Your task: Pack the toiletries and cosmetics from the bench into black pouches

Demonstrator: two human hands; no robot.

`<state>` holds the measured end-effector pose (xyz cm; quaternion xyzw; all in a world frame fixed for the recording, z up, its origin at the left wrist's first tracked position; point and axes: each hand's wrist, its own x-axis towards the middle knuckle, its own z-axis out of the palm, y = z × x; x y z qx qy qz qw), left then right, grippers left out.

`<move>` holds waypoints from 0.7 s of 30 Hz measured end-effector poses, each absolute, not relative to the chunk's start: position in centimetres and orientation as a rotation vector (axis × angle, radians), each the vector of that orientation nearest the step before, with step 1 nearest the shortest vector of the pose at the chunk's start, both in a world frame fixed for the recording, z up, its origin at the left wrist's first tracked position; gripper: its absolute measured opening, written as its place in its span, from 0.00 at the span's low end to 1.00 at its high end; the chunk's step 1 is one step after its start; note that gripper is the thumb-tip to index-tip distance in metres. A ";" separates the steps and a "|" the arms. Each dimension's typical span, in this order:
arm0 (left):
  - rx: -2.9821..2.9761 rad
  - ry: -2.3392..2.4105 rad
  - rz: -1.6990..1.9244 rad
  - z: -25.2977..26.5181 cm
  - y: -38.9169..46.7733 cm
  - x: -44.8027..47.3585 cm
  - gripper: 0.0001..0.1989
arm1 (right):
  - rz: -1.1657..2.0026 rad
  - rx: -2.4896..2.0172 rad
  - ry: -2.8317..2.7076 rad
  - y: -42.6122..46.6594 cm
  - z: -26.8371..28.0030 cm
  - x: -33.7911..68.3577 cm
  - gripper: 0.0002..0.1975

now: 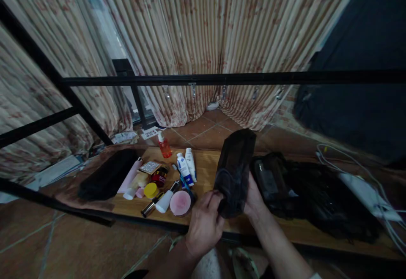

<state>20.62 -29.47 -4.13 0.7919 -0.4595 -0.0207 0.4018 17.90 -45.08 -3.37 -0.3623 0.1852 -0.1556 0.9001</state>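
Observation:
A black mesh pouch (235, 169) is held tilted above the wooden board, its far end raised. My left hand (205, 220) has its fingers closed on the pouch's near corner; whether they pinch a zipper pull is hidden. From the right side my right hand (253, 194) grips the pouch, its fingers mostly behind it. Just left of my hands lie a round pink container (180, 203), a white bottle (165, 198), a blue toothbrush (182, 177) and two toothpaste tubes (187, 167). To the right, other black mesh pouches (274, 181) rest on the board.
On the board (204, 165) stand a red pump bottle (164, 145), a yellow-lidded jar (151, 190) and a pink tube (130, 175). A black case (108, 174) lies left. White cables (364, 177) run at right. A black metal rail (203, 79) crosses beyond, before curtains.

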 end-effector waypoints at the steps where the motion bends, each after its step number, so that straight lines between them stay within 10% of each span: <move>1: 1.976 -1.151 -0.082 -4.4 -29.9 20.7 0.25 | -0.323 -0.765 0.411 -45.4 -3.5 17.9 0.24; 9: 1.781 -0.881 -0.282 -6.8 -32.0 20.8 0.18 | -0.468 -0.806 0.479 -46.6 -3.7 18.5 0.11; 16: 1.430 -0.760 -0.632 -4.7 -30.9 21.7 0.43 | -0.569 -0.850 0.504 -47.3 -4.1 18.1 0.15; 21: 1.342 -0.596 -0.535 -4.9 -31.3 23.4 0.42 | -0.758 -0.943 0.579 -47.6 -5.0 18.1 0.15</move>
